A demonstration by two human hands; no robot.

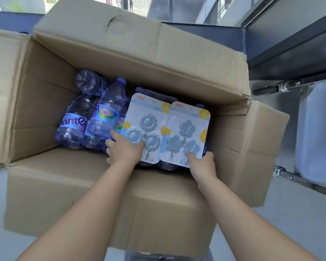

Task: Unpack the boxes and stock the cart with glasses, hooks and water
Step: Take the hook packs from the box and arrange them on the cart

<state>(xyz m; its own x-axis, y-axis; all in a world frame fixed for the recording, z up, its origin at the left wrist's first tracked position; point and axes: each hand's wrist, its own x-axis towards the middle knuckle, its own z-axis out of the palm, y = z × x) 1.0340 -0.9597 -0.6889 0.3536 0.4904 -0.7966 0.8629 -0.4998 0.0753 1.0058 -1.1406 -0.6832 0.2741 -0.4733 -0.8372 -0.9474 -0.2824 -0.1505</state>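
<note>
1. Cardboard forms the big open box (120, 59), whose flaps are folded outward; it is seen from above, resting on a pale floor.
2. Part of a metal cart (290, 87) with wheels is seen at the right edge, just beside the box; its shelves are mostly out of view.
3. Purple-tinted water bottles (102, 117) are lying jumbled in the box's left half, and more are partly hidden under the cards.
4. Two hook packs are held above the bottles, side by side with the right one overlapping the left: the left hook pack (143, 129) carries three round scalloped hooks, the right hook pack (186, 134) three flower-shaped ones.
5. The left hand (124, 147) is curled on the lower corner of its pack, thumb on the face; the right hand (201, 164) pinches the bottom edge of its pack likewise.
6. Risk is judged as follows: each card is gripped only at one edge, so a pack could be caught on the near flap during lifting, be bent, or slip back among the bottles.
</note>
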